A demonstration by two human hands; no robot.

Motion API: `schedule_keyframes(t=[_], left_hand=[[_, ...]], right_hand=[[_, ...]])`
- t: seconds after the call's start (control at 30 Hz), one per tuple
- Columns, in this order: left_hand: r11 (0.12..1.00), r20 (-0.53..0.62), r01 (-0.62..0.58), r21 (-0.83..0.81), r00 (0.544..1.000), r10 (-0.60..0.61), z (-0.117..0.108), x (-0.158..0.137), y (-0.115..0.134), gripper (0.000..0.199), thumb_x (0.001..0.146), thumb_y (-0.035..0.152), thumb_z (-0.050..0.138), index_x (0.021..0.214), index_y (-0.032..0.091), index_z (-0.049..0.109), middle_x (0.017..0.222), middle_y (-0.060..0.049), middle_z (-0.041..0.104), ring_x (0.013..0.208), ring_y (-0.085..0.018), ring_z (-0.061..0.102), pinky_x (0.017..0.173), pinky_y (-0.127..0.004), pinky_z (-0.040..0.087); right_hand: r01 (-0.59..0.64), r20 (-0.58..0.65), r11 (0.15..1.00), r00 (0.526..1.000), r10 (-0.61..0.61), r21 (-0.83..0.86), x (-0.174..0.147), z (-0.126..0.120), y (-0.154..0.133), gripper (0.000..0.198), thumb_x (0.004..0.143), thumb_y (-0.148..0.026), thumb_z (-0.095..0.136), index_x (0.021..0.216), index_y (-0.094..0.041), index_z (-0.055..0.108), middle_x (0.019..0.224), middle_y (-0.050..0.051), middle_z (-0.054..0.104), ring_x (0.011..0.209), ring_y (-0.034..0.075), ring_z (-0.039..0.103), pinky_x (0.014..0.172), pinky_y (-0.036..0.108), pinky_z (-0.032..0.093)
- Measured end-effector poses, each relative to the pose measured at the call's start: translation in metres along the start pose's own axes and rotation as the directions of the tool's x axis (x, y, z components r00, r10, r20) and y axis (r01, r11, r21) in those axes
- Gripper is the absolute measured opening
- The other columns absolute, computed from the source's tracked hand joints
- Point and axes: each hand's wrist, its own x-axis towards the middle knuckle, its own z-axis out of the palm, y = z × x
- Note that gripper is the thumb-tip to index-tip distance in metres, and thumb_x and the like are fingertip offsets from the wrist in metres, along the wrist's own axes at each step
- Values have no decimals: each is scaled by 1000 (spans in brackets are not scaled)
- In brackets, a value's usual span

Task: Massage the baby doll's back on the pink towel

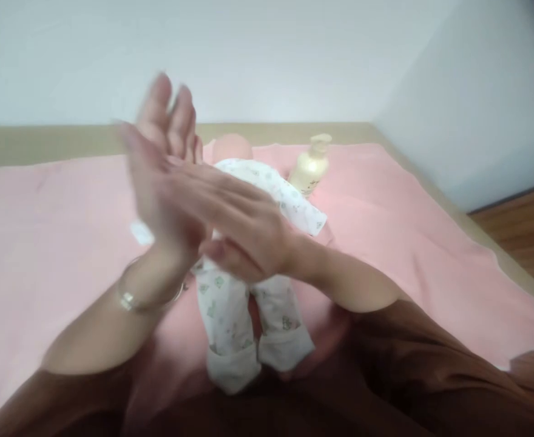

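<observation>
My left hand (153, 200) is raised with its fingers stretched up and apart. Flat across its palm lies my right hand (249, 221), fingers straight, so the two palms press together; both are slightly blurred. Nothing solid shows between them. Below and behind the hands, a baby or baby doll (224, 303) lies on its back, dressed in a white printed top and matching trousers with turned-up cuffs. My hands hide its middle and much of its head. A cream pump bottle (311, 169) stands beside its outstretched arm on the right.
A pink blanket (408, 243) covers the surface under the baby or doll. Left of my wrist lies a small white object (142, 232) I cannot make out. A pale wall (267, 60) rises behind, and wooden floor (522, 224) shows at the far right.
</observation>
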Motion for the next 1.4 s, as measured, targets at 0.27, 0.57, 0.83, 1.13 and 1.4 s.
schedule_keyframes(t=[0.27,0.57,0.83,1.13,1.4], left_hand=[[983,-117,106,147,989,-89,42,41,-93,43,102,50,37,119,24,67,136,-5,70,133,-22,62,123,-41,49],[956,-97,127,263,990,-105,33,34,-109,39,90,25,54,128,23,64,143,-6,66,137,-25,58,128,-44,42],[925,-74,109,365,993,-88,31,34,-118,42,89,25,49,125,15,68,135,-10,70,131,-25,61,123,-42,46],[934,-70,51,355,997,-28,29,33,-124,42,88,20,41,116,18,73,130,-7,74,125,-23,64,120,-41,48],[917,-45,30,399,999,-13,30,33,-123,44,90,21,40,122,16,71,135,-8,71,131,-22,62,124,-39,45]], right_hand=[[-301,-138,954,944,298,2,21,32,79,58,94,-15,28,142,-12,59,144,5,66,145,18,55,129,35,41],[-258,80,905,950,301,-339,24,15,129,56,97,-29,42,150,-16,55,168,9,41,162,31,30,135,62,17],[-294,-20,771,939,343,-565,5,26,101,60,104,-27,31,153,5,46,162,27,44,155,36,40,133,55,27],[-161,159,885,955,252,-436,8,26,106,57,98,-21,36,152,-11,54,167,11,42,162,31,30,135,60,20],[-410,1,759,880,476,-505,9,13,107,69,104,-35,36,160,5,34,169,26,32,161,38,29,135,57,22]])
